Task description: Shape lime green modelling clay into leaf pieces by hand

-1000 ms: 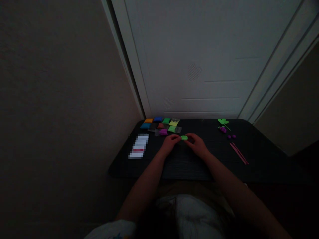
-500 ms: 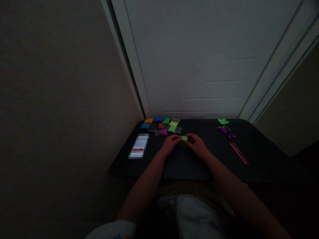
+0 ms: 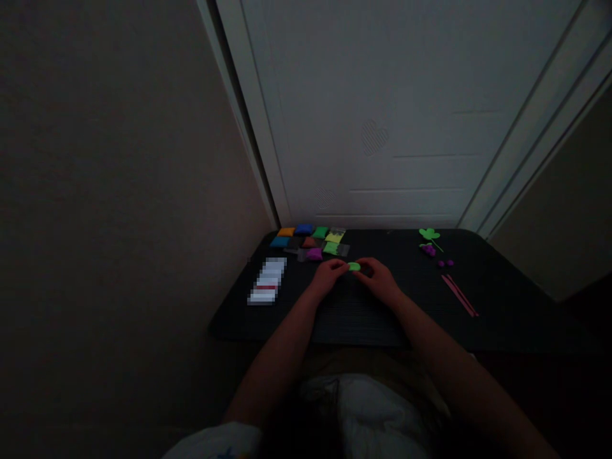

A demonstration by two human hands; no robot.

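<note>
Between my two hands is a small flat piece of light green modelling clay [image 3: 354,266], roundish in outline. My left hand [image 3: 329,275] pinches its left edge with thumb and fingertips. On the opposite edge, the thumb and fingers of my right hand [image 3: 380,279] close on the same piece. Both hands are just above or on the dark table [image 3: 354,325]; the gap, if any, cannot be made out. Behind my left hand lie a magenta clay packet [image 3: 314,254] and a light green clay packet [image 3: 331,247].
Several more coloured clay packets [image 3: 303,229] lie at the back left, near a blurred white sheet [image 3: 268,281]. On the right are a green clover shape [image 3: 429,234], a purple clay cluster [image 3: 429,250], small purple balls [image 3: 441,263] and pink tools [image 3: 459,296]. A white door [image 3: 382,95] rises behind.
Hardly anything differs. Both hands keep hold of the green clay, which shows slightly more of its top face; the whole view has shifted a little.
</note>
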